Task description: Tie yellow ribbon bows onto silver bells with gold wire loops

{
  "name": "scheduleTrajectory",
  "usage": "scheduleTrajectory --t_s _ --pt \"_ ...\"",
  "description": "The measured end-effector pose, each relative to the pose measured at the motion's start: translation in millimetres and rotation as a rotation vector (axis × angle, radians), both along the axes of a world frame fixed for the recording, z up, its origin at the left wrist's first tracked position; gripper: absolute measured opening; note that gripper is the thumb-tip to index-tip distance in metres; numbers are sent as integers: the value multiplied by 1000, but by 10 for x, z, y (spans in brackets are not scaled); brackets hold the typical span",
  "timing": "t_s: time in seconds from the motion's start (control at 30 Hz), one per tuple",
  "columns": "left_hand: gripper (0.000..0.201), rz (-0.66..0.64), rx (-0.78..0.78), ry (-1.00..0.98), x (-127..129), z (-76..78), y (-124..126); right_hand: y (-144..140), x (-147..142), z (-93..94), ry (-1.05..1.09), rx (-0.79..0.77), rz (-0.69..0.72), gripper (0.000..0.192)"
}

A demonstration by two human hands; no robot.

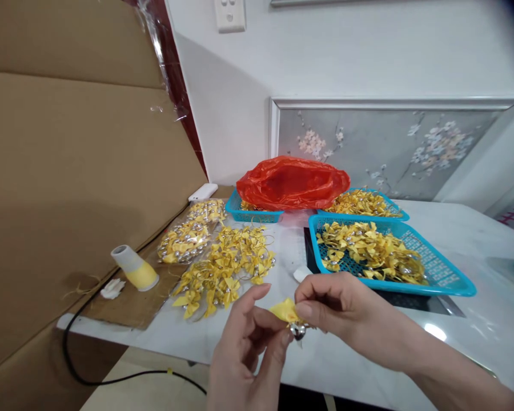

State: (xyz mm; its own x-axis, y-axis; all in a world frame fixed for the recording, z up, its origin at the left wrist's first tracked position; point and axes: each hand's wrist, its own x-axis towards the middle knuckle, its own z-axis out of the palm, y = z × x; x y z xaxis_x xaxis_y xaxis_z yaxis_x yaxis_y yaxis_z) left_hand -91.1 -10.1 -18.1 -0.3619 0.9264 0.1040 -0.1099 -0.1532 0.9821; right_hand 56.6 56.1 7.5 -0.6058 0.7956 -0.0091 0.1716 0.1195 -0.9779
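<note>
Between my two hands is a yellow ribbon bow (pixel 285 311) with a small silver bell (pixel 298 331) hanging under it. My left hand (pixel 252 342) pinches it from the left, thumb and fingers close to the bell. From the right, my right hand (pixel 334 302) grips the bow's other side between thumb and fingers. The bow is held above the front part of the white table (pixel 188 337). Just behind my hands lies a loose pile of yellow bows with bells (pixel 235 257). A blue basket (pixel 449 274) of similar bows stands behind my right hand.
Further back are a second blue basket (pixel 405 212), a third blue basket (pixel 257 217) and a red plastic bag (pixel 291 182). Bagged bows (pixel 184 242), a yellow thread cone (pixel 139 271) and a white phone-like object (pixel 203 192) lie left. A large cardboard box (pixel 68 171) borders the left; a black cable (pixel 72 365) hangs there.
</note>
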Motion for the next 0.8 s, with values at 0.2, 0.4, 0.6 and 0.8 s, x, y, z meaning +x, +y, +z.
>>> scheduleTrajectory --t_s 0.2,0.4,0.6,0.8 --pt "33 -41 -25 -46 -20 6 -22 41 22 30 -40 13 -16 21" --pt "28 -30 -46 -107 -42 -2 9 33 19 -9 -61 31 -27 22" --pt "28 -240 -193 -374 -12 -52 83 -48 33 -31 -144 194 -88 23" --pt "32 -322 -261 -687 89 -129 45 -103 5 -104 -162 312 -195 21"
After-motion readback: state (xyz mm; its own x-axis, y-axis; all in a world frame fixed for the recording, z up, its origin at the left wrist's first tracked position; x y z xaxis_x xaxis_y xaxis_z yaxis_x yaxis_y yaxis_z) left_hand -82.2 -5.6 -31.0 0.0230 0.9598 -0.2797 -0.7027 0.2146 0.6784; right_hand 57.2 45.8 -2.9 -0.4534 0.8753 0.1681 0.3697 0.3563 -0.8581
